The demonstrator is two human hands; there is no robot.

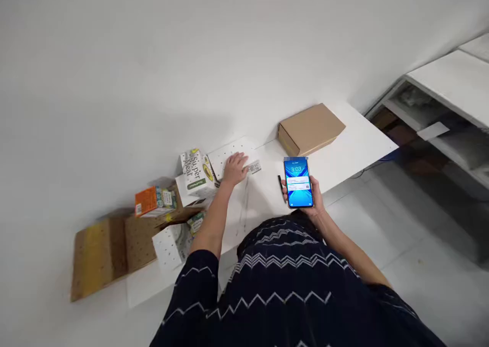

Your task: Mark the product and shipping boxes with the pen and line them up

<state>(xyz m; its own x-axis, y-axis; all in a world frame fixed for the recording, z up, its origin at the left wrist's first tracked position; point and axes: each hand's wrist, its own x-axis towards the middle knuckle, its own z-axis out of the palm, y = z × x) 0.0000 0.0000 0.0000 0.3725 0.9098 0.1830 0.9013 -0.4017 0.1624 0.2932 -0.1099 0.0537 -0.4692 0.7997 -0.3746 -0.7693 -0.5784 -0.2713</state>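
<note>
In my right hand (315,196) is a smartphone (299,184), its lit blue lock screen facing up and showing 3:03. My left hand (235,169) lies flat, fingers stretched out, on a white sheet with black dots (240,145) that looks like flattened box card. Just right of its fingertips is a small printed label or flap (254,167). A thin black stick, perhaps a pen (280,186), lies on the table left of the phone. A white "Super Meal" box (196,171) stands left of my left hand.
The white table (263,196) runs along the wall. A closed brown cardboard box (311,128) sits at its back right. To the left are an orange-topped pack (151,202), a white box (168,247) and an open brown carton (99,255). Shelving (451,107) stands right.
</note>
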